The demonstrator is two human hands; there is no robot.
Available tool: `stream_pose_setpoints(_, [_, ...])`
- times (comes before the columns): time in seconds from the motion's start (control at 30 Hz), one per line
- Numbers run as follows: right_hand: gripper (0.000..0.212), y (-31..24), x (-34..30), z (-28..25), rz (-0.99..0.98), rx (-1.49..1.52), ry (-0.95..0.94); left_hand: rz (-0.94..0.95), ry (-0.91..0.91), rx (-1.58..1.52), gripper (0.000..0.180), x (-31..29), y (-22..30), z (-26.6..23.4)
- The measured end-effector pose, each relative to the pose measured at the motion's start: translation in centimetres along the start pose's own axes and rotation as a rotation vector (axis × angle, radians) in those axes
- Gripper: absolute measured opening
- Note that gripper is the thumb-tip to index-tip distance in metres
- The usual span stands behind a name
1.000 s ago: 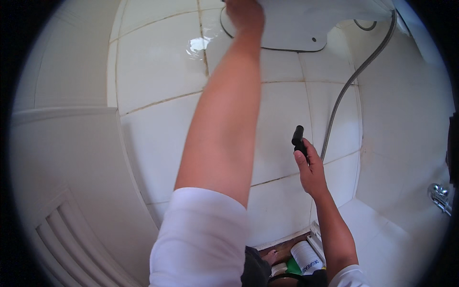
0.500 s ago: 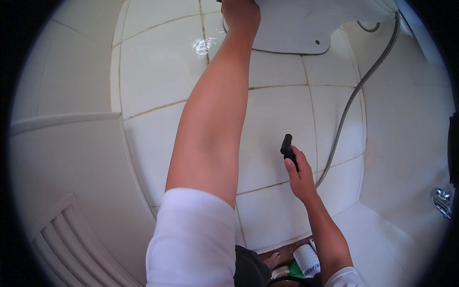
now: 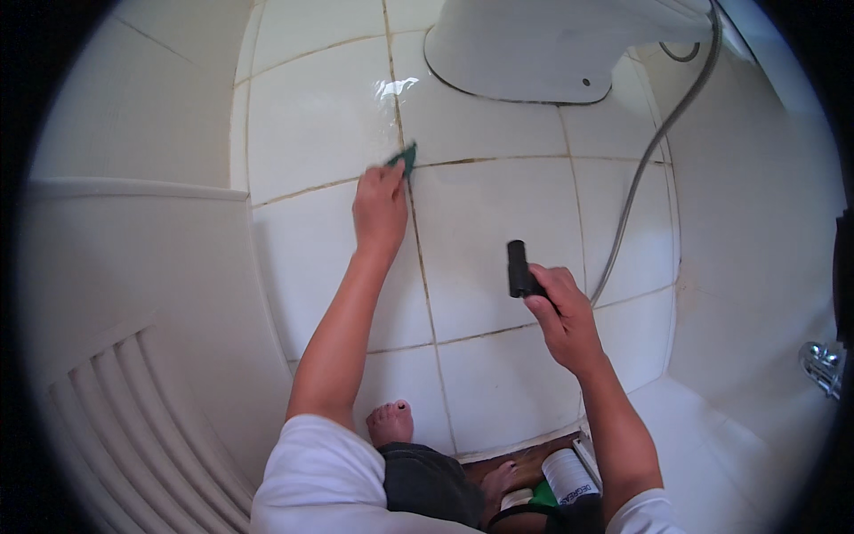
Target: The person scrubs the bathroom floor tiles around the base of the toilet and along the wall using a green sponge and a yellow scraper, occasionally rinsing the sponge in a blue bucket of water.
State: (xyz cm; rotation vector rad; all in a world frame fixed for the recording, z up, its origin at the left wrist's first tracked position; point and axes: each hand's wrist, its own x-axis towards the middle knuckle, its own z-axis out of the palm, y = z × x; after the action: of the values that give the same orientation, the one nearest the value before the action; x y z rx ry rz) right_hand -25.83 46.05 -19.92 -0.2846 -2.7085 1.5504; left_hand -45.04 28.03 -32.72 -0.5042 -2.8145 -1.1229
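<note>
My left hand is closed on a dark green scouring pad, its edge pressed to the white tiled floor where stained grout lines cross. In my right hand is a black hand-held sprayer, its head held above the tiles and tilted up and left. A grey flexible hose runs down behind that hand; where it meets the sprayer is hidden. Whether water leaves the sprayer, I cannot make out. Wet, shiny patches show on the tile just beyond the pad.
A white toilet base stands at the far side. Left is a pale door with a louvred vent; right, a wall with a chrome fitting. My bare foot is on the tiles. By the near sill stands a white container.
My left hand has come back from beside the toilet base to the grout crossing nearer me, bringing the scouring pad. My right hand and the sprayer have shifted slightly left, the sprayer head turning more upright.
</note>
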Motion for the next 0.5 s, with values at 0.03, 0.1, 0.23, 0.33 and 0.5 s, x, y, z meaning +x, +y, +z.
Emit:
stream_pose_setpoints(0.03, [0.032,-0.4,0.4,0.0,-0.030,-0.017,-0.009,-0.009,-0.058,-0.008,0.021,-1.8,0.3,-1.2])
stream_pose_setpoints(0.1, [0.031,-1.4,1.5,0.0,-0.115,-0.047,-0.033,0.028,-0.111,0.001,0.020,-4.5,1.0,-3.3])
stream_pose_setpoints(0.23, [0.029,-2.5,2.4,0.9,-0.148,0.065,-0.116,-0.018,-0.080,-0.007,0.017,-7.3,1.0,-5.2])
stream_pose_setpoints(0.33, [0.031,-1.9,2.9,2.0,-0.166,0.046,-0.187,-0.104,-0.160,-0.016,0.010,-9.7,2.7,-5.2])
stream_pose_setpoints(0.5, [0.029,-4.3,1.2,4.1,-0.390,0.063,-0.154,-0.104,-0.484,0.085,0.013,-18.9,6.2,-10.3])
